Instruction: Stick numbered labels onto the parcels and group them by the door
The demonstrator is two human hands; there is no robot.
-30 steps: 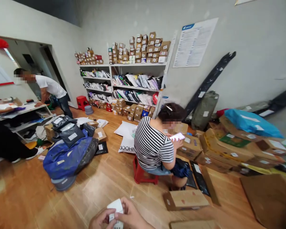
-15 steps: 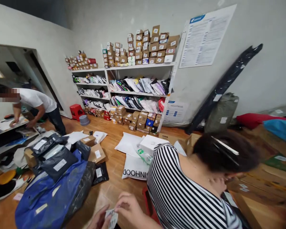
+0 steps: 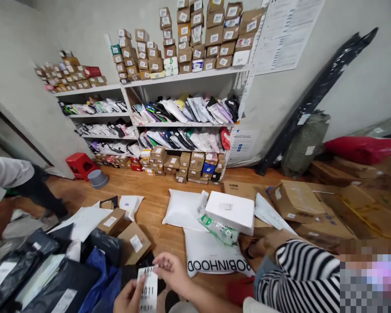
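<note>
My left hand (image 3: 130, 295) grips a white strip of printed number labels (image 3: 150, 290) at the bottom centre, the thumb lying across its face. "4011" can be read on it, with part of another number above and below. My right hand (image 3: 172, 270) pinches the strip's upper right corner between thumb and fingers. The lower end of the strip runs out of the picture. Beyond the hands, a cardboard box (image 3: 135, 243) with a white label lies on the pile of parcels.
Shelves (image 3: 189, 78) along the wall hold labelled boxes and bagged parcels. Dark wrapped parcels (image 3: 61, 282) are heaped at left. White bags (image 3: 211, 252) and a white box (image 3: 230, 211) lie on the floor. A person in stripes (image 3: 299, 278) is close at right; another person (image 3: 13, 178) bends at left.
My view has come nearer the shelves and tilted. The label strip now shows its numbers more fully between my hands. The person in stripes has shifted lower and to the right.
</note>
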